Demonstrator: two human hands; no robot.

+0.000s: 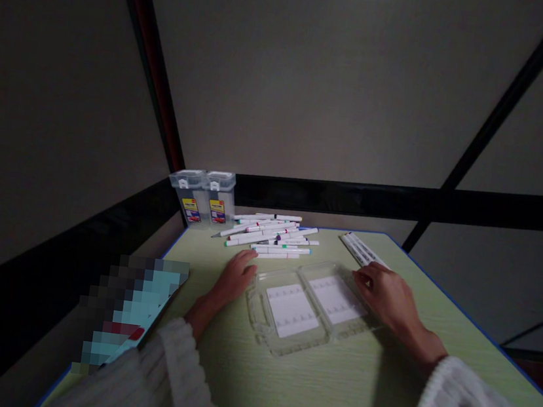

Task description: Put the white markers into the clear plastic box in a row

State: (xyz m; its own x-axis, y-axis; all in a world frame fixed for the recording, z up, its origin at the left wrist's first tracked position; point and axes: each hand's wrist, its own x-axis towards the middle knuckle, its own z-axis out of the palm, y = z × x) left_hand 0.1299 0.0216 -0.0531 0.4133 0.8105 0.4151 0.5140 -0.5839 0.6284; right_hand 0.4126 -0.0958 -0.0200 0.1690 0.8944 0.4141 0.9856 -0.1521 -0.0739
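Observation:
An opened clear plastic marker case (pixel 311 307) lies flat in the middle of the pale green table (pixel 327 395), with a white card in each half. My left hand (pixel 235 277) rests flat on the table at the case's left edge, fingers stretched toward a pile of white markers (pixel 272 233). My right hand (pixel 386 297) lies on the case's right edge, fingers curled loosely over its rim. Both arms wear white knitted sleeves.
Two upright clear marker boxes (pixel 203 196) with yellow labels stand at the table's far left corner. A row of white markers (pixel 362 249) lies at the far right. A blurred blue-and-red item (pixel 132 312) sits at the left edge. Black frame bars and a grey wall stand behind.

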